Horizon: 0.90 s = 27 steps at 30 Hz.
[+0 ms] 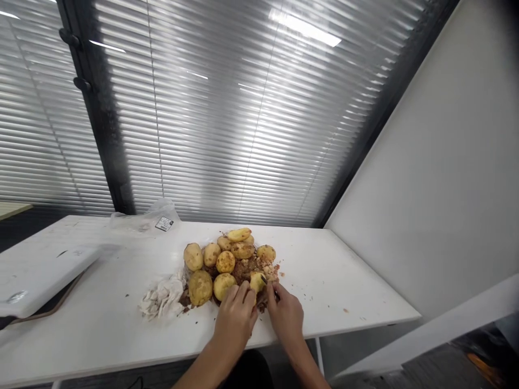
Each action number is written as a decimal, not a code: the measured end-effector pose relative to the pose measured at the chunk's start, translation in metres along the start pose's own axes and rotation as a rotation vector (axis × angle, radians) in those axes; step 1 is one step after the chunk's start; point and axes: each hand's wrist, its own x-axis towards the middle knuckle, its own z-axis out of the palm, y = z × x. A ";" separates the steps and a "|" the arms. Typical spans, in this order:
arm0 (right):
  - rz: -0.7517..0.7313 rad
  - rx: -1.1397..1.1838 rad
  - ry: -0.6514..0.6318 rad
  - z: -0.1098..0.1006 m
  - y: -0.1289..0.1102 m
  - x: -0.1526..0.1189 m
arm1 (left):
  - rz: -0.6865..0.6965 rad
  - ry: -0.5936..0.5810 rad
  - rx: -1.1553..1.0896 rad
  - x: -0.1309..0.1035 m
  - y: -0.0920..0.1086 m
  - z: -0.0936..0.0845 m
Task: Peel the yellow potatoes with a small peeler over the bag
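Observation:
My left hand [237, 316] is closed around a partly bared yellow potato [257, 281] at the front of the pile. Close on its right, my right hand [287, 313] grips a small black hand tool [277, 295], mostly hidden by the fingers. Its dark end reaches the potato's right side. Just left of my fingers lies another yellow potato [224, 286], with a larger brownish one [200, 288] beside it. Several more potatoes, some with brown patches, sit behind. Brown peelings and crumbs [246, 270] spread among and beneath them.
A crumpled heap of white paper [164, 296] lies left of the potatoes. Farther back is a clear plastic bag [148, 219] with a label. A flat white device [46, 278] rests at the left. The white table [340, 281] meets blinds behind and a wall [438, 178] at right.

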 end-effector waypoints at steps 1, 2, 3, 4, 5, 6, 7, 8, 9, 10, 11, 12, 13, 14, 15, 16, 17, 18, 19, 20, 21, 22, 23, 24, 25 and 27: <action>0.012 -0.008 -0.008 0.000 0.002 -0.001 | 0.003 0.004 -0.001 0.000 0.000 -0.001; 0.014 0.000 -0.017 0.000 0.004 -0.001 | 0.008 0.011 -0.001 0.001 0.000 -0.002; 0.007 0.022 -0.024 0.001 0.006 -0.002 | 0.014 0.018 0.000 0.001 0.000 -0.002; -0.004 0.056 -0.029 0.001 0.007 -0.002 | 0.019 0.025 0.000 0.001 -0.001 -0.003; -0.017 0.098 -0.032 0.001 0.007 -0.001 | 0.026 0.033 0.003 0.002 -0.001 -0.004; -0.029 0.138 -0.034 0.001 0.006 0.000 | 0.036 0.041 0.007 0.002 -0.001 -0.005; -0.037 0.166 -0.037 0.001 0.005 0.001 | 0.047 0.050 0.013 0.002 -0.001 -0.006; -0.039 0.175 -0.040 0.001 0.003 0.002 | 0.055 0.059 0.020 0.002 -0.001 -0.006; -0.033 0.166 -0.046 0.001 0.002 0.003 | 0.061 0.069 0.027 0.003 -0.001 -0.007; -0.018 0.140 -0.054 0.001 0.000 0.004 | 0.064 0.080 0.030 0.003 -0.001 -0.007; 0.003 0.103 -0.061 0.001 0.000 0.004 | 0.062 0.089 0.029 0.003 -0.001 -0.007; 0.030 0.060 -0.068 0.000 -0.001 0.004 | 0.057 0.092 0.023 0.003 -0.001 -0.007; 0.058 0.020 -0.072 -0.001 0.000 0.004 | 0.053 0.092 0.014 0.003 0.000 -0.006; 0.079 -0.010 -0.074 -0.002 0.000 0.003 | 0.051 0.086 0.006 0.003 0.000 -0.006; 0.086 -0.029 -0.074 -0.003 0.001 0.003 | 0.049 0.079 -0.001 0.003 0.000 -0.006; 0.077 -0.033 -0.073 -0.003 0.001 0.002 | 0.046 0.073 -0.005 0.003 0.000 -0.006; 0.057 -0.021 -0.073 -0.004 0.001 0.002 | 0.046 0.070 -0.005 0.003 0.001 -0.005; 0.035 -0.002 -0.072 -0.004 0.001 0.001 | 0.047 0.072 -0.004 0.003 0.001 -0.005; 0.020 0.013 -0.072 -0.004 0.000 0.001 | 0.050 0.075 -0.002 0.003 0.001 -0.005; 0.017 0.016 -0.073 -0.003 0.000 0.000 | 0.052 0.076 0.000 0.004 0.001 -0.005; 0.023 0.007 -0.075 -0.002 0.001 -0.001 | 0.051 0.077 -0.002 0.004 0.001 -0.005; 0.034 -0.009 -0.079 -0.002 0.001 -0.002 | 0.048 0.076 -0.005 0.004 0.001 -0.004; 0.038 -0.023 -0.088 -0.001 0.002 -0.003 | 0.044 0.077 -0.010 0.004 0.001 -0.004; 0.031 -0.026 -0.101 -0.001 0.003 -0.004 | 0.038 0.078 -0.014 0.004 0.001 -0.004; 0.014 -0.015 -0.112 -0.001 0.003 -0.005 | 0.035 0.079 -0.015 0.004 0.001 -0.004; -0.023 0.021 -0.117 -0.002 0.003 -0.005 | 0.038 0.082 -0.006 0.003 0.001 -0.004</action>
